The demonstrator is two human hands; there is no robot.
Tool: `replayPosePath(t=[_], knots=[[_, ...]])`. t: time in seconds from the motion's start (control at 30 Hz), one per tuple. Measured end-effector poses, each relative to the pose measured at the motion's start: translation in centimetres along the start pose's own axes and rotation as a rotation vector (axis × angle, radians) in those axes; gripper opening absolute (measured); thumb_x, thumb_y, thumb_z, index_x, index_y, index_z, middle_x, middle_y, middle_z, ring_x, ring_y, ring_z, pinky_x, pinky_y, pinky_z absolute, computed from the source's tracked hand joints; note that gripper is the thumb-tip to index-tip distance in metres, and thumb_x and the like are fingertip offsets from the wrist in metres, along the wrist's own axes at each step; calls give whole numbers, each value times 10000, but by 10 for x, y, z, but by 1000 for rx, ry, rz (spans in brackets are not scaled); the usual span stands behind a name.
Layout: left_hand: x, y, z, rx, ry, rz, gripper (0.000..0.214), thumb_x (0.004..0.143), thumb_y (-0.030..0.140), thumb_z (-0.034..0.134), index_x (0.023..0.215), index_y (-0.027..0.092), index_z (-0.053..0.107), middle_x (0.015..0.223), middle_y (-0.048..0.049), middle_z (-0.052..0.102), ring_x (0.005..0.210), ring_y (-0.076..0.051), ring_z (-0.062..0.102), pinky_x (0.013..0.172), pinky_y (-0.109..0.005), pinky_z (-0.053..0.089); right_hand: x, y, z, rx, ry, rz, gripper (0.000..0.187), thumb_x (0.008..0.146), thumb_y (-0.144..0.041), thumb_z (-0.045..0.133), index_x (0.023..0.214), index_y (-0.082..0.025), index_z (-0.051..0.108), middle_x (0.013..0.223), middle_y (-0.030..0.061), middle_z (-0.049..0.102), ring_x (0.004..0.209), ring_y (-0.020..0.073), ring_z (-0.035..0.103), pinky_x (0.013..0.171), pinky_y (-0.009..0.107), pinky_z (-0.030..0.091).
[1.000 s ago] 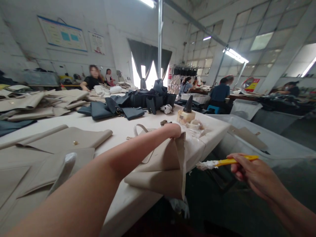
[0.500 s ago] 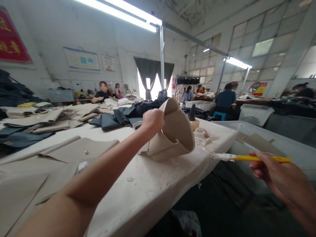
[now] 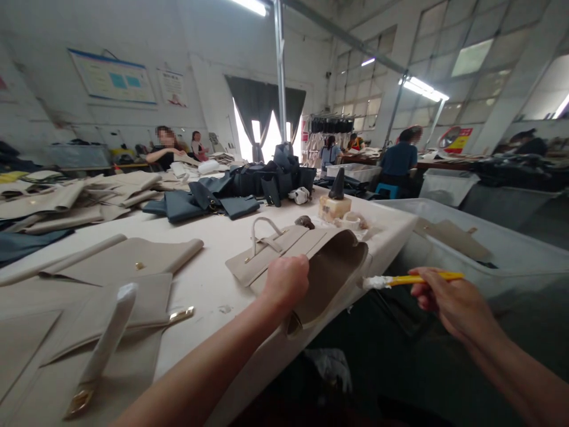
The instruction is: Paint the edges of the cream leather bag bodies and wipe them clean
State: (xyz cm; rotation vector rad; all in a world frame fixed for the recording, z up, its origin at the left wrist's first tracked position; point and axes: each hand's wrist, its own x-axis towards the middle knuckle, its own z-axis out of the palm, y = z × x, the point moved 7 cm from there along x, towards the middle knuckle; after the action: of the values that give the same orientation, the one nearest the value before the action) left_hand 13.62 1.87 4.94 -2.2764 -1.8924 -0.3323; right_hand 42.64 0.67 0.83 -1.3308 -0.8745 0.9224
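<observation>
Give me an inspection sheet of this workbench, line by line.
Surface: white table, scuffed and marked.
Work piece: beige bag lying open at the table's edge, handle flat.
Clutter: beige panels at left; dark blue bags beyond; dark cone on a block.
Hands: left hand on the bag; right hand holds a yellow stick, its white-coated tip beside the bag.
Cables: nothing seen.
Surroundings: plastic bin at right holding a beige piece; seated co-worker beyond.
</observation>
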Motion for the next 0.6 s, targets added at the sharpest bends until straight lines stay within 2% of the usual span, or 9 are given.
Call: replayPosePath(t=[0.13,0.23,0.47,0.53,0.6], knots=[[-1,-2,-2,7,-1,-1,266,814,125,399,841,159,662,743,-146,700,763,-310,692,601,-353,479,-5,19,21,-2,-72,13,315,627,-401,680,764,-121,635,471,19,570,353,99,457,313,168,369],[-2,-4,1,14,-8,-13,276,821,133,395,839,167,668,737,-130,706,744,-296,695,586,-339,470,4,28,32,-50,-77,-7,323,640,-421,656,774,-128,635,479,22,583,350,111,471,316,185,392],[0,-11,11,-23,21,-3,308,878,205,363,808,178,662,750,-119,712,738,-289,691,581,-338,457,61,22,28,-159,89,-109,151,714,-302,567,730,-158,608,467,8,579,353,123,498,331,192,431],[2,-14,10,-40,30,-4,319,894,232,356,808,176,659,748,-119,711,740,-290,688,585,-340,454,66,21,28,-172,102,-112,143,714,-297,565,721,-159,604,461,7,574,350,123,496,329,190,427],[4,-16,9,-60,27,-9,319,900,246,358,816,173,657,759,-120,711,747,-286,686,593,-338,452,58,22,30,-186,84,-102,166,706,-311,571,718,-151,615,463,12,574,344,121,488,323,192,418]])
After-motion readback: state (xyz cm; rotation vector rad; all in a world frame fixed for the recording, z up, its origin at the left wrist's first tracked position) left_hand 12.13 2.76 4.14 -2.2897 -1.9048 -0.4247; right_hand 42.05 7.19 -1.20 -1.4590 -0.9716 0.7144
